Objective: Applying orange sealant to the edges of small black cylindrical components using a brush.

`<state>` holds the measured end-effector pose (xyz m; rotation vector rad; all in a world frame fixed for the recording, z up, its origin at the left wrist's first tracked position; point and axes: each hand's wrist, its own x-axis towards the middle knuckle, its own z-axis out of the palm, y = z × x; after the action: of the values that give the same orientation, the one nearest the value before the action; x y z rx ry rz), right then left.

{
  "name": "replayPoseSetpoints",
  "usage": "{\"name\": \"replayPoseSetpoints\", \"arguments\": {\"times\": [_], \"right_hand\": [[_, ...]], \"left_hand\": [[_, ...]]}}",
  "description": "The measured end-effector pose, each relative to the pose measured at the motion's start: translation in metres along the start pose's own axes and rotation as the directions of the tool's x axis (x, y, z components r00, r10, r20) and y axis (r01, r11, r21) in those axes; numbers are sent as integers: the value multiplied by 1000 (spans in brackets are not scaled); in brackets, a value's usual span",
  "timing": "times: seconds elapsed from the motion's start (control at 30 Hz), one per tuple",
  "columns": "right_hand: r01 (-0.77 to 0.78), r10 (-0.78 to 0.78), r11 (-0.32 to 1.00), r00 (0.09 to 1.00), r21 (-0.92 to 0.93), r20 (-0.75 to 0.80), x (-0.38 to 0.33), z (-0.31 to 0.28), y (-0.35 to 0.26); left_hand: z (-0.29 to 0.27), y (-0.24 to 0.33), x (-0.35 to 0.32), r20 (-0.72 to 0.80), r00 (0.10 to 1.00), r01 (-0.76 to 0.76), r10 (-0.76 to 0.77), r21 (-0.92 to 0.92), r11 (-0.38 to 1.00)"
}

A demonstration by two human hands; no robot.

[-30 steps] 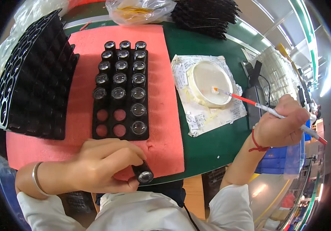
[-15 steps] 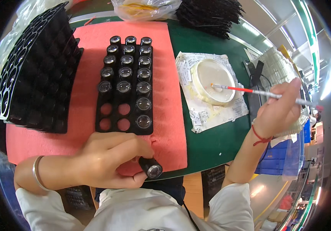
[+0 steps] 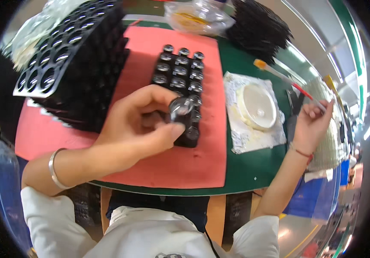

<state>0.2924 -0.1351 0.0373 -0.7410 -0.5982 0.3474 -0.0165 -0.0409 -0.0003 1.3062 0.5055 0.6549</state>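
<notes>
Between the thumb and fingers of my left hand (image 3: pixel 135 124) is a short black cylinder with a clear lens on top (image 3: pixel 182 108). It is above the near part of a black tray (image 3: pixel 190 142), which bears rows of similar lens-topped cylinders. My hand hides part of the tray. Off to the right, my right hand (image 3: pixel 311 122) is closed round a thin brush (image 3: pixel 302 90). The brush has a red section and an orange-tan tip, raised beyond a round white dish (image 3: pixel 241 96). A little whitish stuff lies in the dish, on a printed paper sheet (image 3: pixel 236 139).
A tall stack of black holed trays (image 3: pixel 86 86) rises at the left on the pink foam mat (image 3: pixel 185 172). At the back are a clear plastic bag with yellow pieces (image 3: pixel 193 19) and a black stack (image 3: pixel 260 32). Clear trays (image 3: pixel 329 142) pile up at the far right.
My left hand has lifted the cylinder from near the mat's front edge to above the tray. My right hand has drawn the brush out of the dish, its tip now pointing up.
</notes>
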Motion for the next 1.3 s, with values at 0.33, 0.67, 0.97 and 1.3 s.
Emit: {"name": "replayPoseSetpoints", "arguments": {"times": [0.33,0.67,0.97,1.3], "right_hand": [[-56,41,998,872,16,488,-36,10,9],[8,18,999,861,-50,508,-37,11,13],[122,-19,982,821,-143,571,-35,10,13],[212,-61,955,825,-207,562,-33,9,12]], "left_hand": [[-10,9,5,-27,996,81,-83,-74,994],[-10,3,6,-24,998,52,-55,-115,992],[-11,0,8,-41,997,60,-65,-115,992],[-12,-1,7,9,999,35,-34,-128,991]]}}
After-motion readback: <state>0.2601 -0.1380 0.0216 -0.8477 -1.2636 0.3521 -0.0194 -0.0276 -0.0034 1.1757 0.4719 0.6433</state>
